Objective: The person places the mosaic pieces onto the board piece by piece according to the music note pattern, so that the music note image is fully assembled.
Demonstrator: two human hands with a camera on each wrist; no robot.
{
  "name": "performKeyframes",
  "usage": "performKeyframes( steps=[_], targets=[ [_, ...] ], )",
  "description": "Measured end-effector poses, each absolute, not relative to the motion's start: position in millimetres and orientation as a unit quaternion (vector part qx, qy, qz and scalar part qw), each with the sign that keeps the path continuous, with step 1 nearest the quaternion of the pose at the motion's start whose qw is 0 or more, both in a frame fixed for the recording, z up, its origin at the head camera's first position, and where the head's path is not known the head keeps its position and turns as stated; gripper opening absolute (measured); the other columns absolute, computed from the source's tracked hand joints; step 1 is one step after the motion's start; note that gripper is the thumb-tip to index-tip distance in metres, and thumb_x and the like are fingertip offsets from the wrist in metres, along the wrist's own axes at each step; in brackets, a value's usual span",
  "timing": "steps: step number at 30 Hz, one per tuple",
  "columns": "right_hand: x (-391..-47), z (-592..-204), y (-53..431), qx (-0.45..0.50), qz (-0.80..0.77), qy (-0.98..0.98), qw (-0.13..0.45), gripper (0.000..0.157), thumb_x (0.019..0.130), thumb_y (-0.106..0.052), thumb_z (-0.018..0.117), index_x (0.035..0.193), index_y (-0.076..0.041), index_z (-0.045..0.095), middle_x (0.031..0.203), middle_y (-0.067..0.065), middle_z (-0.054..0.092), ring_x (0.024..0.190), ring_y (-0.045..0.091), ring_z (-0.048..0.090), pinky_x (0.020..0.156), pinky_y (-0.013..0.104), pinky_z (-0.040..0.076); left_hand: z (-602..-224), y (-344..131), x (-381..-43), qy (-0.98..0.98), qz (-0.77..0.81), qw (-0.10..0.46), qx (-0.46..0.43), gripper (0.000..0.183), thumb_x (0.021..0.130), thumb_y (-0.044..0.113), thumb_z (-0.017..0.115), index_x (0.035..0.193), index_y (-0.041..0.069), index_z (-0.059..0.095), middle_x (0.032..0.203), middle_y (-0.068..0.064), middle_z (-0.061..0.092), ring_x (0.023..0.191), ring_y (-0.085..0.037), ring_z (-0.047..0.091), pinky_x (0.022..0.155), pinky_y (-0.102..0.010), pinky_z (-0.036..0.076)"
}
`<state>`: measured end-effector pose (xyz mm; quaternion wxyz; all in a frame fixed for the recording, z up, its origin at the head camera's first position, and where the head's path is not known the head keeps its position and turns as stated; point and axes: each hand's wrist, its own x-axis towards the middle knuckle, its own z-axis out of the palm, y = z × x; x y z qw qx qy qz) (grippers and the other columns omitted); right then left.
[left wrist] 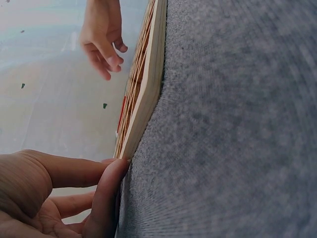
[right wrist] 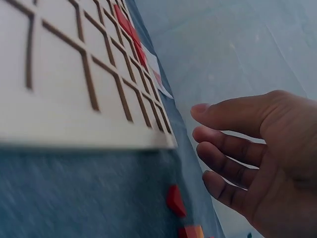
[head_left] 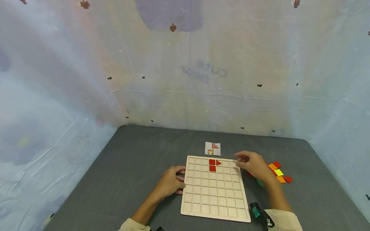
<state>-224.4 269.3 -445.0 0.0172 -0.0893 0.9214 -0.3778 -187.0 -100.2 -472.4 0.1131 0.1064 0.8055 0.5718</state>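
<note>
A square wooden grid board [head_left: 215,216] lies on the grey cloth. Red square tiles [head_left: 212,168] and a red pointed tile [head_left: 218,163] sit in its upper cells. My left hand [head_left: 169,183] holds the board's left edge; in the left wrist view, thumb and finger [left wrist: 106,191] come together at the board's edge. Over the board's far right corner hovers my right hand [head_left: 254,165]. Its fingers [right wrist: 230,144] are loosely bent, with nothing between them and the thumb in the right wrist view.
A small printed pattern card [head_left: 212,149] lies just beyond the board. Right of it, partly behind my right forearm, several loose tiles are scattered, among them a yellow tile [head_left: 278,172], an orange tile [head_left: 281,179] and a green tile [head_left: 260,183]. A pale curtain [head_left: 185,64] hangs behind.
</note>
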Motion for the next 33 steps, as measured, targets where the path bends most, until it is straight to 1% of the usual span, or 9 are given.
performKeyframes(
  steps=[6,12,17,20,22,25,27,29,33],
  targets=[
    [-221.2,-445.2,291.1,-0.066,-0.376,0.924,0.005,0.041,0.097,-0.019,0.077,0.134,-0.001,0.069,0.112,0.009,0.073,0.100,0.023,0.067,0.078,0.034,0.058,-471.7,-100.0,-186.6,0.806,0.571,0.112,0.107,0.067,0.082,-0.009,0.077,0.145,-0.006,0.057,0.131,-0.019,0.060,0.103,-0.026,0.066,0.058,-0.036,0.065],
    [-216.8,-447.4,311.3,-0.044,-0.371,0.928,0.002,0.047,0.098,-0.021,0.077,0.138,0.000,0.066,0.121,0.016,0.072,0.107,0.030,0.068,0.081,0.038,0.059,-472.7,-100.0,-187.9,0.810,0.566,0.112,0.108,0.066,0.083,-0.009,0.076,0.146,-0.006,0.057,0.132,-0.020,0.060,0.104,-0.025,0.066,0.058,-0.033,0.065],
    [-214.2,-449.3,327.1,-0.027,-0.346,0.938,-0.012,0.046,0.098,-0.022,0.078,0.135,0.002,0.067,0.121,0.020,0.073,0.106,0.033,0.069,0.081,0.039,0.059,-473.3,-99.6,-187.7,0.807,0.570,0.111,0.109,0.067,0.082,-0.009,0.076,0.146,-0.007,0.056,0.132,-0.020,0.059,0.104,-0.025,0.066,0.058,-0.034,0.065],
    [-212.1,-449.7,335.3,-0.020,-0.333,0.942,-0.018,0.047,0.097,-0.023,0.078,0.134,0.004,0.067,0.119,0.022,0.073,0.104,0.035,0.070,0.082,0.045,0.061,-473.5,-99.0,-187.4,0.804,0.573,0.108,0.113,0.067,0.081,-0.011,0.076,0.145,-0.008,0.057,0.131,-0.021,0.060,0.103,-0.026,0.067,0.058,-0.036,0.065],
    [-209.9,-450.4,339.9,-0.019,-0.332,0.943,-0.020,0.048,0.097,-0.023,0.078,0.135,0.004,0.066,0.120,0.024,0.074,0.105,0.037,0.071,0.085,0.051,0.062,-473.3,-98.6,-187.2,0.804,0.574,0.106,0.115,0.067,0.080,-0.012,0.076,0.145,-0.008,0.057,0.131,-0.021,0.061,0.102,-0.026,0.067,0.058,-0.036,0.065],
    [-206.8,-451.4,345.9,-0.014,-0.334,0.942,-0.020,0.049,0.098,-0.023,0.077,0.136,0.005,0.065,0.123,0.026,0.073,0.110,0.043,0.070,0.091,0.060,0.059,-473.6,-98.3,-187.3,0.804,0.574,0.105,0.114,0.067,0.080,-0.012,0.076,0.144,-0.009,0.057,0.131,-0.022,0.061,0.101,-0.026,0.067,0.058,-0.037,0.065],
    [-205.3,-451.7,349.1,-0.007,-0.332,0.943,-0.017,0.049,0.098,-0.022,0.076,0.137,0.005,0.064,0.127,0.028,0.071,0.114,0.046,0.067,0.093,0.064,0.056,-473.7,-98.3,-187.2,0.805,0.573,0.105,0.112,0.068,0.080,-0.012,0.076,0.144,-0.009,0.057,0.131,-0.021,0.061,0.101,-0.026,0.067,0.058,-0.037,0.065],
    [-205.0,-451.7,352.2,0.003,-0.326,0.945,-0.013,0.047,0.099,-0.021,0.075,0.137,0.004,0.064,0.128,0.029,0.069,0.114,0.047,0.065,0.092,0.064,0.056,-473.7,-98.5,-187.1,0.806,0.572,0.105,0.110,0.068,0.080,-0.012,0.076,0.144,-0.008,0.057,0.131,-0.021,0.062,0.101,-0.026,0.068,0.058,-0.037,0.065],
    [-206.6,-452.5,357.7,0.013,-0.315,0.949,-0.010,0.043,0.098,-0.015,0.073,0.136,0.003,0.065,0.123,0.029,0.068,0.105,0.041,0.065,0.084,0.052,0.058,-473.1,-99.0,-186.6,0.806,0.572,0.106,0.107,0.068,0.079,-0.012,0.076,0.144,-0.008,0.057,0.131,-0.021,0.062,0.102,-0.027,0.068,0.058,-0.037,0.065]
  ],
)
